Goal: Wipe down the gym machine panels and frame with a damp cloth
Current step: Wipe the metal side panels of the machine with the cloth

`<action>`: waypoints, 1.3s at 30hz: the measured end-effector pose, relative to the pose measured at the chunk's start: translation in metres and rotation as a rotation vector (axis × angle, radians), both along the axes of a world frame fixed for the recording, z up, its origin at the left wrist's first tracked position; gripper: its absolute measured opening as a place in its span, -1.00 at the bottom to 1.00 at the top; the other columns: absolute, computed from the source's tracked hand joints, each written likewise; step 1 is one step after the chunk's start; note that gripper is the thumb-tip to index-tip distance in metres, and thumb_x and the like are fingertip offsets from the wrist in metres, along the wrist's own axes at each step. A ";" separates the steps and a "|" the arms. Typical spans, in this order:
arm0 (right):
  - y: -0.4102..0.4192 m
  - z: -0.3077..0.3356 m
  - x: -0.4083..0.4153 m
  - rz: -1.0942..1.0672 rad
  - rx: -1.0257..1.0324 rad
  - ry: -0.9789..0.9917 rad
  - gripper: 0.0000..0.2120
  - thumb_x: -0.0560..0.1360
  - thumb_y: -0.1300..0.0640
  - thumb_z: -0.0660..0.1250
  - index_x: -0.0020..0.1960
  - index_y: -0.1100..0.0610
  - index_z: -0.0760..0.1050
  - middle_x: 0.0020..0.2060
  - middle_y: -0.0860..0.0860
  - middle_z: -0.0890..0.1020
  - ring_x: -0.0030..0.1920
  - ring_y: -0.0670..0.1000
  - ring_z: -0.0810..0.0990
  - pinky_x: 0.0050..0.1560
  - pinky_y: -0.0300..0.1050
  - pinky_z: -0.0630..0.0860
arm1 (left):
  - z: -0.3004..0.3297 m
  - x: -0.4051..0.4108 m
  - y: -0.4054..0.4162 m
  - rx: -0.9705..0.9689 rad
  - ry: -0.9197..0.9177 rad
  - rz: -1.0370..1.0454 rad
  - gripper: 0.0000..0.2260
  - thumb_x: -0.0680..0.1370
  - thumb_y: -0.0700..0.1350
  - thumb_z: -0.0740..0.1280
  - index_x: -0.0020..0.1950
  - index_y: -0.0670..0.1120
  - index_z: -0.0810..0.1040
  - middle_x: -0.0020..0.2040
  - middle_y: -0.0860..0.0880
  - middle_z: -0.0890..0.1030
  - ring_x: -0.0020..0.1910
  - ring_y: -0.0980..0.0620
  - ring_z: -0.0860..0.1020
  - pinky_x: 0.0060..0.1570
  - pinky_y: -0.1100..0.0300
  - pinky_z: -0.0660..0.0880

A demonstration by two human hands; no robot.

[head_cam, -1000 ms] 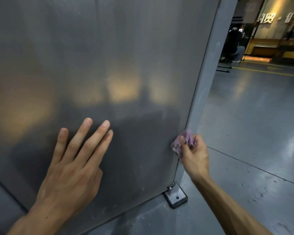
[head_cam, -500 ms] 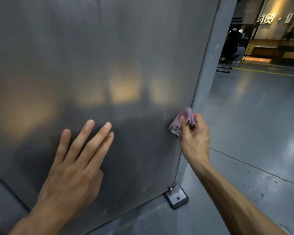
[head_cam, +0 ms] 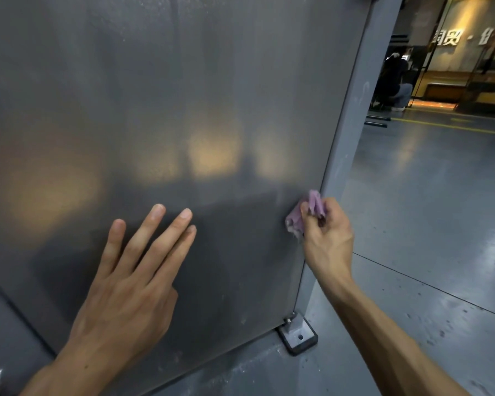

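Left hand (head_cam: 120, 284) lies flat on the frosted grey panel (head_cam: 155, 110), fingers straight and slightly spread, palm low on the panel's lower half. Right hand (head_cam: 326, 235) pinches a bunched lilac cloth (head_cam: 305, 212), fingers curled round it, pressing it against the panel's right edge just beside the grey frame post (head_cam: 352, 110). Cloth sits at roughly the same height as the left fingertips, well apart from them. Post runs down to a bolted metal foot plate (head_cam: 299, 337) on the glossy grey floor (head_cam: 426, 224). Warm blurred reflections show on the panel. Far background, right: a seated person (head_cam: 393, 81) near lit signage, too small for detail.
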State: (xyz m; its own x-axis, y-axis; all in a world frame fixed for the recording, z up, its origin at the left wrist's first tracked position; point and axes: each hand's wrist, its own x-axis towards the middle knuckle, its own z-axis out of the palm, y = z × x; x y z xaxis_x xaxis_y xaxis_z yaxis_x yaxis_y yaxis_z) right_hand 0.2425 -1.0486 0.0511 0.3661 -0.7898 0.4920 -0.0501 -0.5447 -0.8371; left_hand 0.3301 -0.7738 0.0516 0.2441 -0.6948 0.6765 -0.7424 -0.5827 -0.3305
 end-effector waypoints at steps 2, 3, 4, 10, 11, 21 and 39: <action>0.013 0.032 -0.001 0.065 -0.095 -0.066 -0.71 0.63 0.22 0.30 -0.23 0.01 0.35 -0.43 -0.27 0.51 -0.41 -0.21 0.45 -0.39 -0.37 0.30 | -0.001 0.000 0.000 0.004 -0.006 -0.005 -0.29 0.34 -0.28 0.27 0.54 -0.19 0.44 0.64 -0.09 0.28 0.65 -0.19 0.14 0.59 -0.31 0.00; 0.022 0.045 0.000 0.095 -0.150 -0.089 -0.71 0.61 0.26 0.29 -0.22 0.00 0.35 -0.44 -0.29 0.50 -0.42 -0.21 0.46 -0.39 -0.39 0.29 | -0.001 0.000 0.000 0.005 -0.011 -0.007 -0.30 0.35 -0.28 0.25 0.54 -0.19 0.44 0.64 -0.09 0.28 0.65 -0.19 0.14 0.59 -0.31 0.00; 0.030 0.053 0.002 0.118 -0.203 -0.104 -0.71 0.59 0.28 0.29 -0.21 -0.01 0.35 -0.45 -0.28 0.50 -0.44 -0.19 0.46 -0.40 -0.38 0.28 | -0.002 0.001 0.000 0.004 -0.015 -0.010 -0.31 0.36 -0.27 0.24 0.54 -0.19 0.43 0.64 -0.09 0.27 0.66 -0.19 0.13 0.59 -0.31 0.00; 0.051 0.014 0.013 0.183 -0.417 0.003 -0.81 0.47 0.24 0.26 -0.09 -0.01 0.31 -0.43 -0.02 0.42 -0.46 0.16 0.37 -0.45 0.14 0.38 | -0.001 0.002 0.002 -0.005 -0.022 -0.016 -0.35 0.42 -0.24 0.16 0.54 -0.19 0.43 0.63 -0.10 0.30 0.64 -0.19 0.17 0.59 -0.30 0.02; 0.050 -0.001 0.012 0.194 -0.447 0.060 -0.79 0.45 0.23 0.27 -0.08 -0.02 0.28 -0.43 -0.03 0.42 -0.47 0.16 0.38 -0.47 0.12 0.40 | -0.001 0.002 0.002 -0.006 -0.022 -0.017 -0.35 0.41 -0.25 0.17 0.54 -0.19 0.43 0.63 -0.10 0.30 0.64 -0.19 0.17 0.59 -0.30 0.02; 0.006 -0.020 -0.017 0.124 -0.668 0.363 -0.79 0.38 0.06 0.31 -0.01 -0.03 0.39 -0.25 -0.07 0.60 -0.34 0.18 0.55 -0.43 -0.06 0.42 | 0.001 -0.001 0.004 0.002 -0.017 -0.018 -0.34 0.41 -0.25 0.16 0.54 -0.18 0.44 0.63 -0.09 0.30 0.64 -0.18 0.18 0.60 -0.28 0.01; -0.040 -0.055 -0.034 0.067 -0.532 0.282 -0.82 0.45 0.14 0.49 0.00 0.03 0.55 -0.13 -0.10 0.54 -0.32 0.01 0.51 -0.30 -0.02 0.51 | -0.009 -0.002 0.001 0.013 -0.044 -0.014 -0.30 0.38 -0.28 0.24 0.56 -0.15 0.43 0.64 -0.11 0.28 0.64 -0.20 0.16 0.61 -0.27 -0.06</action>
State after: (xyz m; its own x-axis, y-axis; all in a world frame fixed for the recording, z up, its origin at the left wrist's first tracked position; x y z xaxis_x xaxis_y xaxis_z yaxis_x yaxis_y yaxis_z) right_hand 0.2088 -1.0891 -0.0035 0.5802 -0.4326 0.6901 -0.1817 -0.8947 -0.4081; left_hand 0.3286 -0.7727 0.0426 0.2047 -0.7066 0.6774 -0.7349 -0.5681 -0.3704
